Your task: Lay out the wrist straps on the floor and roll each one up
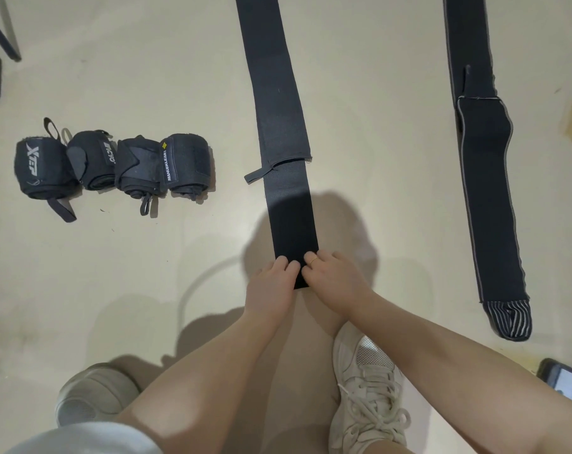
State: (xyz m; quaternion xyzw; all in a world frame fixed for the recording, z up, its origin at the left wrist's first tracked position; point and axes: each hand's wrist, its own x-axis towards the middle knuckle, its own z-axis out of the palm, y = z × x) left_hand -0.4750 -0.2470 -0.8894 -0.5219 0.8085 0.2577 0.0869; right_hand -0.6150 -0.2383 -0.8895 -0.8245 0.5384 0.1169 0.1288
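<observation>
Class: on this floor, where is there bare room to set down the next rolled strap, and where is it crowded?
Bare floor lies between the middle strap and the right strap, and beyond the four rolled straps. Crowded: near both hands, left hand and right hand.

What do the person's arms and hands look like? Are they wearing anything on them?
Both forearms are bare, with no sleeves, gloves, watch or bracelets in view. The right hand wears one thin gold-coloured ring on a finger. The left hand shows no jewellery. The fingernails look short and unpainted.
</observation>
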